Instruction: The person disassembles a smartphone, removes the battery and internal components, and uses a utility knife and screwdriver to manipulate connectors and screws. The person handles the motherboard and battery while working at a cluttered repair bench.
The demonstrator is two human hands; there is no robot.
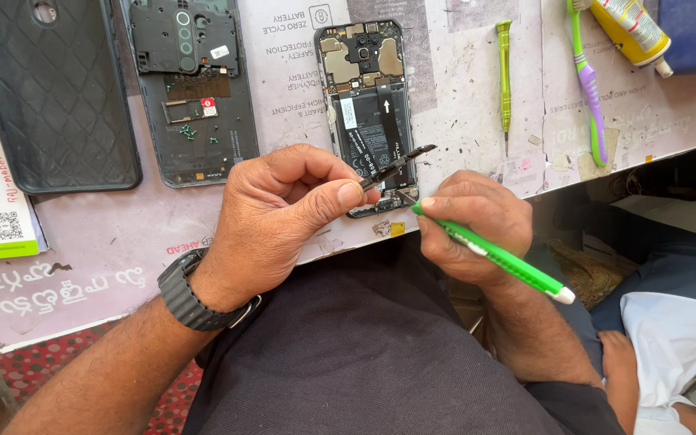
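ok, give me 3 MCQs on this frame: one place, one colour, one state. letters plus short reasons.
1. Where does the green screwdriver lie?
A. right of the opened phone
B. on the black phone case
C. in the left hand

2. What colour is the handle of the tool in the right hand?
A. red
B. green
C. black

3. What state is the phone under the hands in?
A. back cover on
B. inside a case
C. back removed, boards and battery showing

Answers:
1 A: the screwdriver rests on the table mat, to the right of the opened phone.
2 B: the tool gripped by that hand has a bright green handle with a white end.
3 C: its circuit boards, battery and flex cable are exposed, while the left hand pinches a small dark part above it.
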